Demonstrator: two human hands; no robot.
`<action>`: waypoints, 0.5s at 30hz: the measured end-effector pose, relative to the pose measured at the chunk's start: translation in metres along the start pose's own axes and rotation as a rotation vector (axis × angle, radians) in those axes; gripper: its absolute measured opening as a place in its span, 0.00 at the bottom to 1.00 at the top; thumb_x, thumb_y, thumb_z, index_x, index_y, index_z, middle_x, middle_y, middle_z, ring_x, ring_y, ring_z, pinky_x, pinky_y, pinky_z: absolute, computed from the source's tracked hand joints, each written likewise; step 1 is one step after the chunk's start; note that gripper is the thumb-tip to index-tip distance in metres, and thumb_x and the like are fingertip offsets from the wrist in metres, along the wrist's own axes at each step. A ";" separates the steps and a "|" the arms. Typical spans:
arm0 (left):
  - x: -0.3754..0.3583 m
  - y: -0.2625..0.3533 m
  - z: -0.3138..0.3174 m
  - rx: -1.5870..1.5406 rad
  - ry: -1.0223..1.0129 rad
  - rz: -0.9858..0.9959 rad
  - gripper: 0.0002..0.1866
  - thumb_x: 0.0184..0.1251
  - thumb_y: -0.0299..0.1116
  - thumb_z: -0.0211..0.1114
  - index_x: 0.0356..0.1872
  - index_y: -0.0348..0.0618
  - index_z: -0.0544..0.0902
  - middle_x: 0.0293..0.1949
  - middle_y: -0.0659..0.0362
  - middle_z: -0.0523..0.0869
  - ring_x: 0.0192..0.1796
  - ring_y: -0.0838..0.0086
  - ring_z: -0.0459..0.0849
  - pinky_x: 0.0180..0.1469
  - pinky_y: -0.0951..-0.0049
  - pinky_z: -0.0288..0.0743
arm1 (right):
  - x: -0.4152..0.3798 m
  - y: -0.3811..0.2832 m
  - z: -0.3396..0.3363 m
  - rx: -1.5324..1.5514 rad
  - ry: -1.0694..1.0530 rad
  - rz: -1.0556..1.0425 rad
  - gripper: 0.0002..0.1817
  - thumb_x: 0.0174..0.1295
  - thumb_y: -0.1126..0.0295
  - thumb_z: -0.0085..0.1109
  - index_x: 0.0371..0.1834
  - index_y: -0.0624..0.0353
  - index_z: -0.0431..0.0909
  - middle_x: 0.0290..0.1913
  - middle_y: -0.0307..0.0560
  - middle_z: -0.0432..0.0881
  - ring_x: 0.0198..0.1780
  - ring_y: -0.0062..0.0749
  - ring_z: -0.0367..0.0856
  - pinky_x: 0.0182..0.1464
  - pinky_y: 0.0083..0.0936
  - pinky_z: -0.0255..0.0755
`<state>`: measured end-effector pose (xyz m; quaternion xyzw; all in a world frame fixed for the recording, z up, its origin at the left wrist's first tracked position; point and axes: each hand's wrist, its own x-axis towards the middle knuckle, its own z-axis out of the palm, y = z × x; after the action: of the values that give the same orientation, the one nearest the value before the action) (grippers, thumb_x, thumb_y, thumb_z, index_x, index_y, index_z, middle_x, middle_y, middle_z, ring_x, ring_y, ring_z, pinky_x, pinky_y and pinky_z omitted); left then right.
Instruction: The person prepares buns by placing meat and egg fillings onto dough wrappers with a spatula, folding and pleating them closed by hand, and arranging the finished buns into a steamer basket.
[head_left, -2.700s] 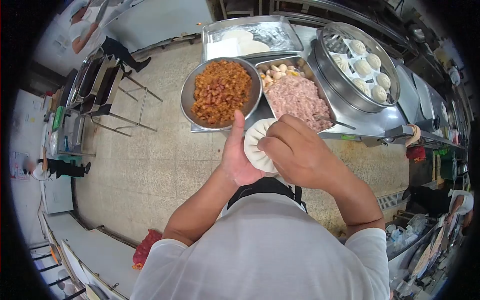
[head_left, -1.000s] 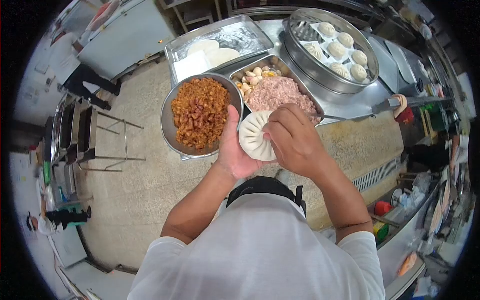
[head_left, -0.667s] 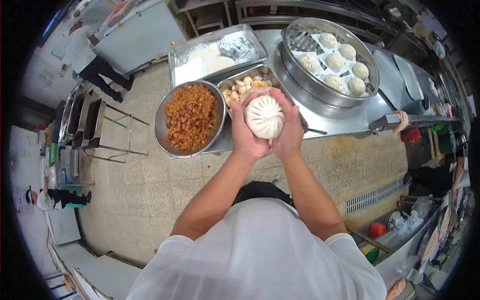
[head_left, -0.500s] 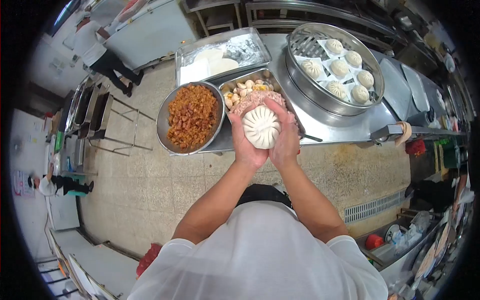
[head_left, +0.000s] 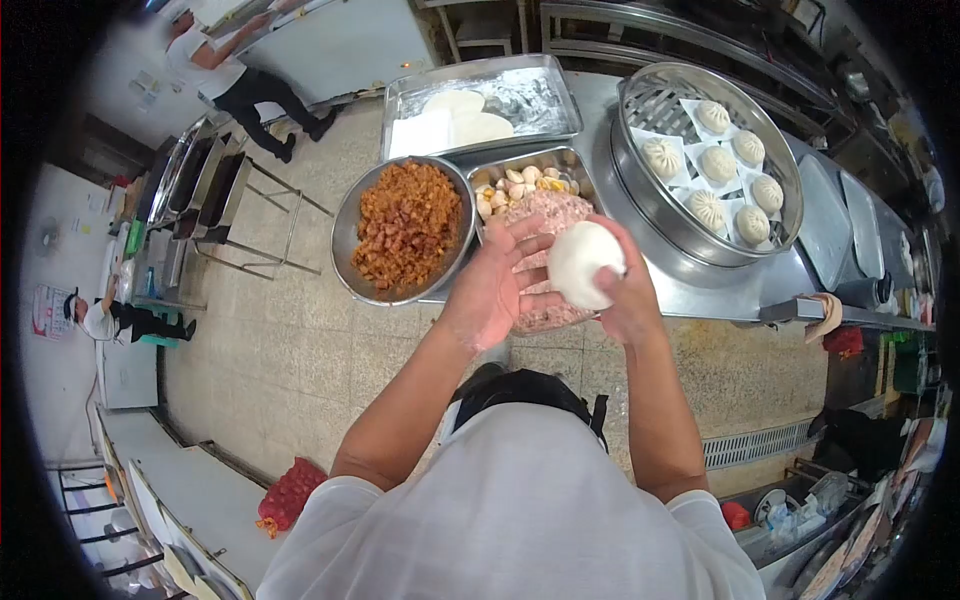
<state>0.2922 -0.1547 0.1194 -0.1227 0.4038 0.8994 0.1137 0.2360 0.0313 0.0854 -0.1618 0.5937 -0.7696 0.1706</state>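
A white bun with its smooth side showing rests in my right hand, the thumb across it and the fingers behind it. My left hand is just left of the bun, palm turned up and fingers spread, with nothing in it. Below both hands lies a steel tray of pink minced filling and egg pieces. To the left stands a steel bowl of brown cooked filling. Whether the left fingertips touch the bun is hard to see.
A round steamer at the right holds several pleated buns on paper squares. Behind the bowl, a floured tray holds flat dough rounds. Another person stands at the upper left, and a second person farther left.
Both hands cupped the bun, pleats facing up. Now it has moved right and tipped in my right hand, smooth side showing, and my left hand has come off with fingers spread.
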 end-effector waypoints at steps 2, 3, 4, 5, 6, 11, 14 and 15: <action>0.015 0.004 -0.016 0.267 -0.055 0.020 0.38 0.71 0.61 0.57 0.72 0.44 0.66 0.65 0.53 0.73 0.60 0.65 0.78 0.56 0.65 0.80 | 0.008 0.011 0.005 0.548 0.070 0.057 0.54 0.48 0.39 0.77 0.74 0.53 0.61 0.61 0.52 0.75 0.58 0.43 0.81 0.50 0.40 0.85; 0.022 0.006 -0.023 0.531 -0.112 0.037 0.36 0.71 0.53 0.64 0.73 0.44 0.66 0.65 0.55 0.72 0.60 0.68 0.78 0.54 0.68 0.80 | 0.009 0.013 0.009 0.549 0.081 0.059 0.54 0.48 0.39 0.77 0.74 0.53 0.61 0.61 0.52 0.75 0.58 0.43 0.81 0.50 0.40 0.85; 0.032 0.011 -0.028 0.522 -0.154 0.009 0.33 0.66 0.37 0.72 0.70 0.42 0.70 0.61 0.58 0.77 0.57 0.74 0.78 0.51 0.71 0.80 | 0.011 0.015 0.014 0.636 0.010 0.106 0.54 0.48 0.39 0.76 0.75 0.53 0.60 0.61 0.52 0.75 0.57 0.44 0.81 0.47 0.41 0.86; 0.041 0.020 -0.038 0.519 -0.162 -0.001 0.33 0.66 0.37 0.72 0.70 0.42 0.70 0.61 0.58 0.77 0.57 0.74 0.78 0.51 0.71 0.80 | 0.013 0.016 0.018 0.721 -0.063 0.152 0.54 0.49 0.39 0.76 0.75 0.53 0.59 0.60 0.52 0.76 0.56 0.45 0.82 0.43 0.41 0.87; 0.052 0.033 -0.051 0.663 -0.249 0.014 0.32 0.65 0.37 0.73 0.68 0.41 0.73 0.57 0.59 0.80 0.55 0.75 0.79 0.51 0.72 0.79 | 0.017 0.018 0.022 0.715 -0.053 0.150 0.54 0.49 0.39 0.76 0.75 0.53 0.59 0.60 0.52 0.76 0.56 0.45 0.82 0.43 0.41 0.87; 0.119 0.128 -0.117 1.116 -0.071 0.058 0.24 0.62 0.37 0.74 0.58 0.42 0.82 0.51 0.61 0.85 0.48 0.75 0.82 0.51 0.72 0.77 | 0.031 0.040 0.037 0.704 0.074 0.219 0.51 0.54 0.38 0.70 0.76 0.48 0.58 0.63 0.52 0.74 0.59 0.48 0.80 0.37 0.43 0.88; 0.200 0.175 -0.202 1.342 0.071 0.146 0.30 0.56 0.46 0.78 0.57 0.40 0.83 0.55 0.53 0.87 0.55 0.63 0.85 0.59 0.67 0.76 | 0.035 0.042 0.048 0.761 0.199 0.218 0.52 0.54 0.36 0.69 0.77 0.48 0.57 0.64 0.52 0.73 0.59 0.49 0.79 0.37 0.45 0.88; 0.233 0.186 -0.241 1.469 0.093 0.200 0.32 0.55 0.47 0.78 0.57 0.39 0.83 0.55 0.51 0.87 0.57 0.62 0.84 0.61 0.66 0.75 | 0.034 0.043 0.050 0.760 0.215 0.213 0.52 0.54 0.36 0.69 0.77 0.48 0.57 0.64 0.52 0.73 0.59 0.49 0.79 0.37 0.45 0.88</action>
<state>0.0472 -0.4322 0.0217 -0.0157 0.9150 0.3975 0.0668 0.2311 -0.0375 0.0575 0.0568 0.2949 -0.9247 0.2340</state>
